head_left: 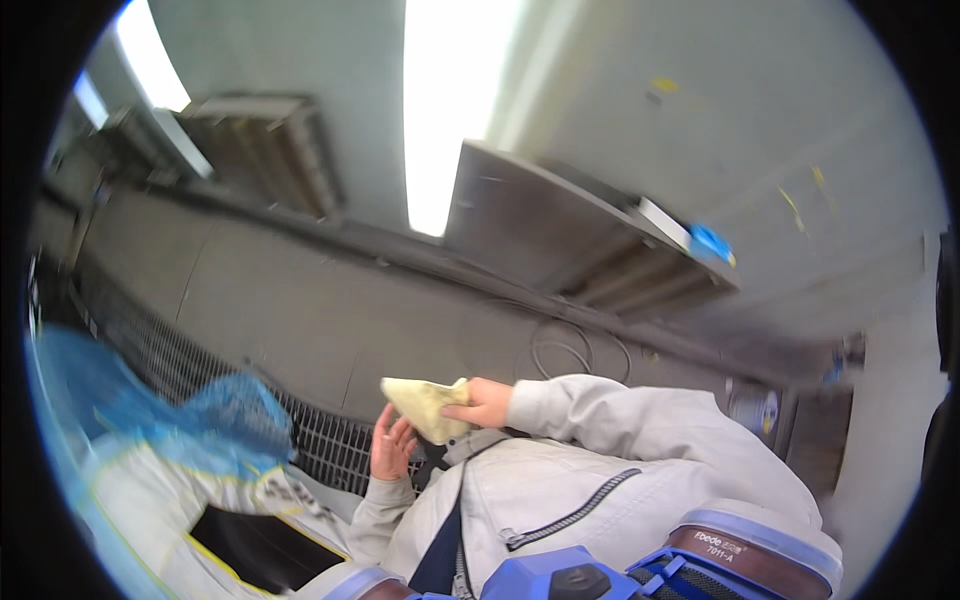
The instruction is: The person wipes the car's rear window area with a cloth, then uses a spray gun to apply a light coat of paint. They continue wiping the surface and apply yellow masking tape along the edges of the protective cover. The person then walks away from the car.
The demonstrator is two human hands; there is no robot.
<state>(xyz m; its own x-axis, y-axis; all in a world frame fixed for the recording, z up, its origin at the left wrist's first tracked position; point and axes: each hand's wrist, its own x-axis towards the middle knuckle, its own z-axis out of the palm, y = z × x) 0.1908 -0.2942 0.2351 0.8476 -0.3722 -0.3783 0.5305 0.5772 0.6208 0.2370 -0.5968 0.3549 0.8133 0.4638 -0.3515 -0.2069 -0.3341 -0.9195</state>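
My right hand [487, 403] grips a pale yellow cloth [425, 408], bunched at the hand and spreading to a pointed corner on the left. Just below and to the left of the cloth is my left hand [393, 447], its fingers apart and its palm partly showing. Whether its fingertips touch the cloth's edge I cannot tell. Both hands are in front of my light grey jacket [570, 480]. At the lower left, close to my left arm, lies a white panel [150, 490] with yellow-taped edges, a black opening and blue plastic film [230, 410] over part of it.
Dark floor grating [335, 445] runs behind the panel. A coiled hose [560, 345] lies on the grey floor [270, 300]. Along the wall stand brown box-like units [550, 230]; a blue item [710, 243] rests on one. A bright light strip [440, 110] is on the wall.
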